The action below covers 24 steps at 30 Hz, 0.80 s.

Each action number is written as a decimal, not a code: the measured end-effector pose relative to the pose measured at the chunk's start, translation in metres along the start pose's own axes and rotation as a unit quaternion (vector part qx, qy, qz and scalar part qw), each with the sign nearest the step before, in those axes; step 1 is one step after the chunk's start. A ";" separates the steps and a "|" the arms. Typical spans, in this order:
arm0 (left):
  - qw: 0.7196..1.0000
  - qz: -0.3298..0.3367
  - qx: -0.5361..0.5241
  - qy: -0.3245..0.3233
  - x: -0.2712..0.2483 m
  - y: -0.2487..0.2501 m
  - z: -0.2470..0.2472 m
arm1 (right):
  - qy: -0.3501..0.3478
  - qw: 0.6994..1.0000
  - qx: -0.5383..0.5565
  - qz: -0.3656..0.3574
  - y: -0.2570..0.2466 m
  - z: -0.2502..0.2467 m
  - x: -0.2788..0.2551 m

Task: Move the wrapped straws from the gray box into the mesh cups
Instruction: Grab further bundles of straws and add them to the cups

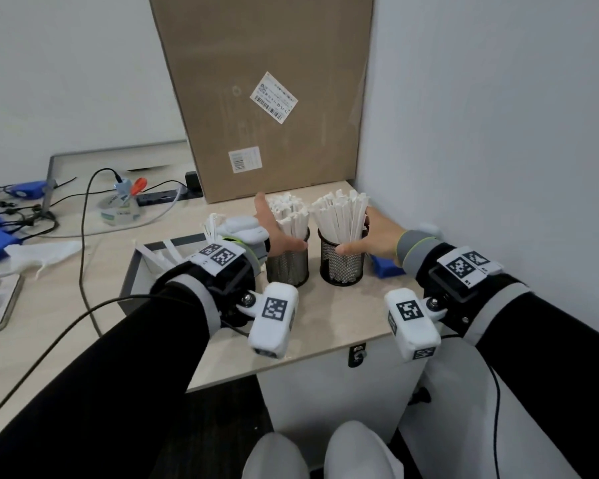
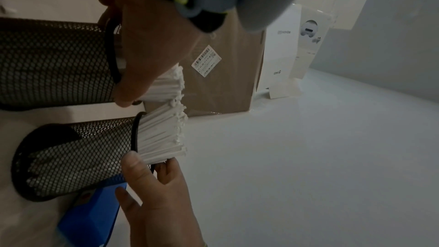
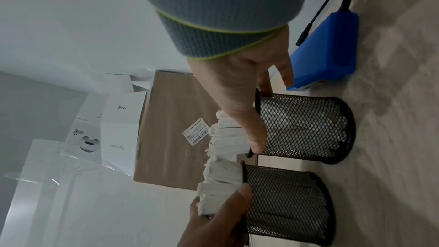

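Two black mesh cups stand side by side, the left cup [image 1: 287, 267] and the right cup [image 1: 343, 267]. Each is packed with upright white wrapped straws [image 1: 291, 212], [image 1: 343, 212]. My left hand [image 1: 281, 221] wraps the left bundle at the rim, thumb across the front [image 2: 123, 99]. My right hand [image 1: 357, 233] does the same on the right bundle, thumb [image 3: 257, 147] in front and fingers behind the rim. The gray box [image 1: 135, 271] sits left of the cups with a few straws [image 1: 163, 254] leaning inside; my left wrist hides much of it.
A tall cardboard box [image 1: 263, 98] stands right behind the cups, with a wall close on the right. A blue block [image 1: 384, 267] with a cable lies just right of the right cup. Cables, a tape roll [image 1: 116, 210] and blue parts clutter the left of the table.
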<state>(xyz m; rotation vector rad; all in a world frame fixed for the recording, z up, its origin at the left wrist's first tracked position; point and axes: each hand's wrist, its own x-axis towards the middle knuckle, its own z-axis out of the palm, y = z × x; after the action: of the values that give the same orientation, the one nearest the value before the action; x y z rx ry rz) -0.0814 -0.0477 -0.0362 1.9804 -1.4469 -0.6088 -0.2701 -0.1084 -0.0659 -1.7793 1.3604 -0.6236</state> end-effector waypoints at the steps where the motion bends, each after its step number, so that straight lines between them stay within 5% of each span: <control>1: 1.000 -0.007 -0.012 0.015 0.001 0.003 0.000 | -0.002 1.000 0.002 0.000 -0.001 0.000 -0.001; 5: 0.993 -0.031 0.020 0.112 0.011 0.002 0.011 | -0.019 1.000 0.004 0.002 -0.005 0.001 -0.014; 9: 0.977 0.041 0.111 0.176 0.007 0.000 0.013 | -0.022 1.000 -0.012 -0.009 -0.005 0.001 -0.029; 14: 0.965 0.144 0.195 0.095 -0.011 0.005 0.003 | 0.007 0.999 0.003 -0.032 -0.007 0.002 -0.052; 19: 0.956 0.149 0.247 -0.061 -0.031 0.021 0.006 | 0.030 0.998 0.018 -0.051 -0.009 0.005 -0.067; 24: 0.951 0.134 0.274 -0.045 -0.029 0.024 0.015 | -0.010 0.998 0.021 -0.063 -0.011 0.021 -0.077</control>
<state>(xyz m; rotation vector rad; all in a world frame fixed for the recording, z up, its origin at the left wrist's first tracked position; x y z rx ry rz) -0.1168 -0.0281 -0.0295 2.1133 -2.0694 -0.1846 -0.2707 -0.0279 -0.0627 -1.8432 1.2195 -0.6950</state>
